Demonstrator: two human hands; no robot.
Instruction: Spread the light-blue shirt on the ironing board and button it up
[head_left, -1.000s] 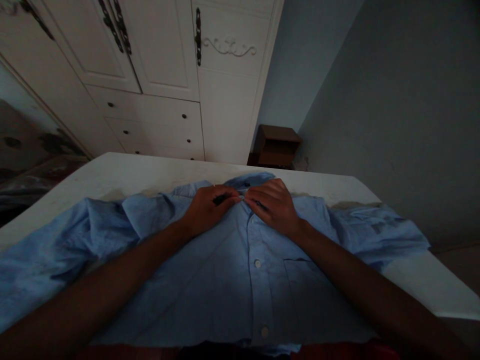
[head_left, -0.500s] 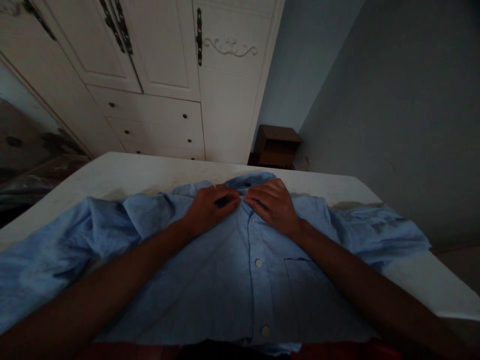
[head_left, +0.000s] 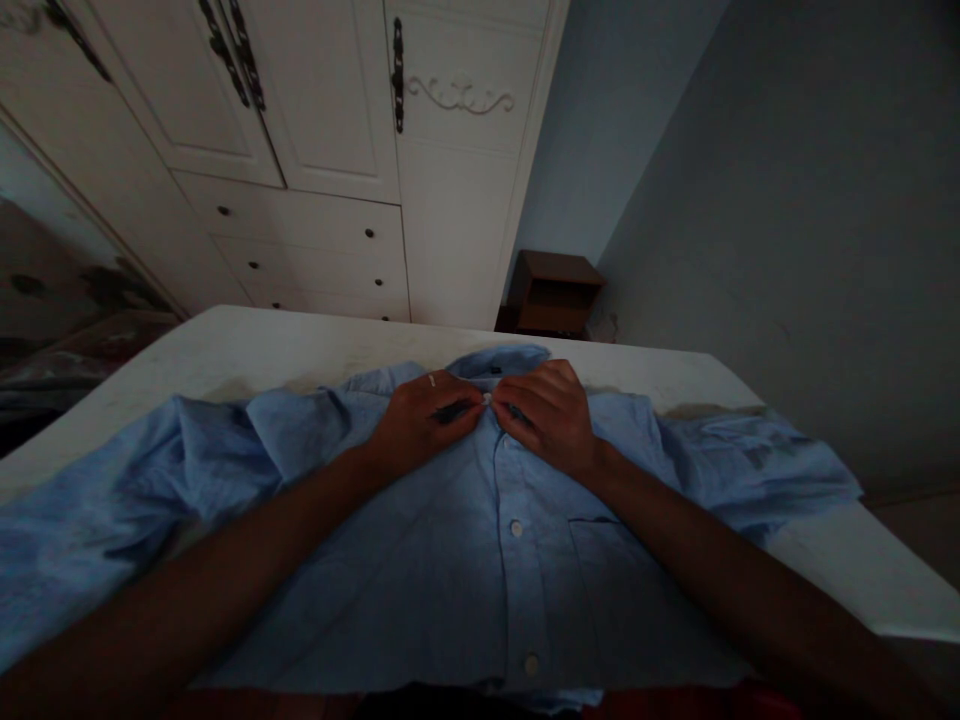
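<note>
A light blue button-up shirt (head_left: 420, 560) lies front up with its sleeves spread out to both sides. At the top of its placket, just below the collar (head_left: 499, 358), my left hand (head_left: 427, 415) and my right hand (head_left: 551, 410) meet, fingertips almost touching. Each hand pinches the shirt's edge there, around a small white button (head_left: 487, 399). Further down the placket, more white buttons show, one at chest height (head_left: 516, 528) and one near the bottom (head_left: 531, 664). A chest pocket (head_left: 600, 540) is partly covered by my right forearm.
The shirt rests on a white table (head_left: 300, 340). Beyond it stands a cream wardrobe (head_left: 322, 110) with drawers. A small brown cabinet (head_left: 559, 285) sits by the grey wall (head_left: 810, 220). Dark cloth-like items (head_left: 67, 370) lie at the left.
My hands keep their pinch at the collar and have shifted only slightly. The white button between the fingertips shows a bit more clearly. The rest of the shirt stays put.
</note>
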